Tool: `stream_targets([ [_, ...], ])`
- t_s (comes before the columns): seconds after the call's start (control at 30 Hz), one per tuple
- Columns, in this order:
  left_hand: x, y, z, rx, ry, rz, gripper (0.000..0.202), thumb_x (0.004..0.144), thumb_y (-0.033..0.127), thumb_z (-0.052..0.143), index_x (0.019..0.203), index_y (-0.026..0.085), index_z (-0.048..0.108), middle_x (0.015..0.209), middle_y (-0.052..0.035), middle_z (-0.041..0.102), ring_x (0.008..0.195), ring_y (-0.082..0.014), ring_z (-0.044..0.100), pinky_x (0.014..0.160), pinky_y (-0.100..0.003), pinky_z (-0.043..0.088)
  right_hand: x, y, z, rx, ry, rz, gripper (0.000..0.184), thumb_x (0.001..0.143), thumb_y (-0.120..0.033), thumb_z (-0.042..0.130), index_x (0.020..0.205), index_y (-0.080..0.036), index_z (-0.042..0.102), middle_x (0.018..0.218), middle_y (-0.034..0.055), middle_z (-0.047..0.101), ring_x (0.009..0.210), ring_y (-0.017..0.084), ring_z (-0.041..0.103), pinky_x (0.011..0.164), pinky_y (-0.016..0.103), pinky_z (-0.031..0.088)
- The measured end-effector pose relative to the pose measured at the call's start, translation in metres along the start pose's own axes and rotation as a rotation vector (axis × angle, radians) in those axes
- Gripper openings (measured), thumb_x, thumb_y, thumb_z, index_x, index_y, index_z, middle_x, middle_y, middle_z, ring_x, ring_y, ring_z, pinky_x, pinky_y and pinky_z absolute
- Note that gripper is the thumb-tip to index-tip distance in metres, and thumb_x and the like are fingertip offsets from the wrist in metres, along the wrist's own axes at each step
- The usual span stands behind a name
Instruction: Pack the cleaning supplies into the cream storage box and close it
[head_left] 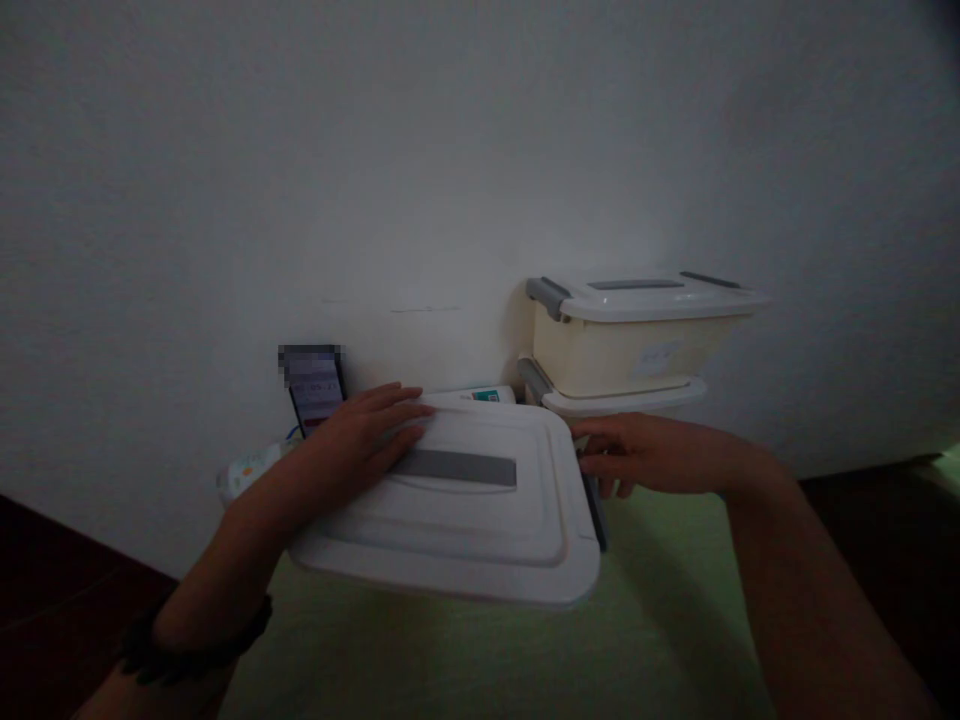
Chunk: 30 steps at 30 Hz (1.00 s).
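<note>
In front of me is a storage box whose white plastic lid [465,530] fills the middle of the view, with a grey carry handle [465,468] lying flat in it. My left hand [375,440] rests on the lid's far left part, fingers stretched out and holding nothing. At the lid's right side my right hand [619,455] has its fingers bent around the edge, gripping the dark grey latch [598,515], which angles downward. The lid hides most of the box body below it.
Two cream storage boxes with white lids are stacked behind on the right, the upper box [622,355] tilted in view. A phone [319,385] leans against the wall behind my left hand. A white printed packet [491,396] and a patterned roll [251,470] lie nearby on the green cloth [480,660].
</note>
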<state>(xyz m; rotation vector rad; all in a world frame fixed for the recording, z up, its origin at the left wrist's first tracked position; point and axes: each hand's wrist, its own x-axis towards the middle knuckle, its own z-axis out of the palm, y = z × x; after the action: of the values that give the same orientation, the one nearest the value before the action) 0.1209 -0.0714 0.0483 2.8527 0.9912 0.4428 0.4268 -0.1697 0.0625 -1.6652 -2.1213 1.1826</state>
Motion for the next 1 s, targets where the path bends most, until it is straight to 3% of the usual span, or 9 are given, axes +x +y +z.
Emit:
stream_targets([
  [0.13, -0.002, 0.024, -0.003, -0.101, -0.109, 0.164, 0.033, 0.093, 0.038, 0.044, 0.121, 0.030, 0.059, 0.138, -0.0014, 0.050, 0.126, -0.0192, 0.046, 0.106, -0.037, 0.036, 0.004, 0.001, 0.002, 0.005, -0.061, 0.009, 0.037, 0.090, -0.036, 0.045, 0.119, -0.017, 0.055, 0.110, 0.0102, 0.064, 0.082, 0.018, 0.065, 0.064, 0.029, 0.055],
  [0.27, -0.002, 0.037, -0.001, -0.129, -0.125, 0.169, 0.033, 0.093, 0.035, 0.046, 0.124, 0.032, 0.057, 0.140, 0.0005, 0.047, 0.128, -0.0188, 0.043, 0.108, -0.036, 0.033, 0.004, 0.007, 0.000, 0.055, -0.078, -0.012, 0.041, 0.090, -0.041, 0.045, 0.120, -0.015, 0.056, 0.107, 0.0106, 0.065, 0.080, 0.017, 0.065, 0.068, 0.031, 0.055],
  [0.6, -0.002, 0.038, 0.003, -0.134, -0.051, 0.187, 0.027, 0.093, 0.025, 0.048, 0.116, 0.023, 0.061, 0.113, -0.0021, 0.057, 0.105, -0.0142, 0.054, 0.097, -0.027, 0.039, -0.009, 0.005, -0.006, 0.120, -0.040, -0.040, 0.057, 0.087, -0.046, 0.051, 0.136, -0.018, 0.046, 0.096, 0.0079, 0.069, 0.080, 0.018, 0.064, 0.073, 0.033, 0.051],
  [0.77, 0.000, 0.038, 0.004, -0.149, -0.050, 0.184, 0.027, 0.093, 0.025, 0.048, 0.116, 0.023, 0.061, 0.112, -0.0026, 0.057, 0.103, -0.0146, 0.054, 0.095, -0.027, 0.039, -0.004, 0.011, -0.005, 0.153, -0.064, -0.071, 0.058, 0.080, -0.039, 0.063, 0.134, -0.022, 0.048, 0.095, 0.0060, 0.069, 0.082, 0.019, 0.063, 0.070, 0.030, 0.050],
  [1.0, 0.000, 0.041, 0.001, -0.163, -0.056, 0.170, 0.027, 0.093, 0.026, 0.045, 0.114, 0.024, 0.061, 0.113, -0.0036, 0.058, 0.104, -0.0175, 0.055, 0.094, -0.031, 0.041, 0.004, 0.013, -0.002, 0.182, -0.153, 0.039, 0.060, 0.081, -0.035, 0.062, 0.137, -0.024, 0.042, 0.104, 0.0080, 0.066, 0.083, 0.018, 0.065, 0.063, 0.027, 0.054],
])
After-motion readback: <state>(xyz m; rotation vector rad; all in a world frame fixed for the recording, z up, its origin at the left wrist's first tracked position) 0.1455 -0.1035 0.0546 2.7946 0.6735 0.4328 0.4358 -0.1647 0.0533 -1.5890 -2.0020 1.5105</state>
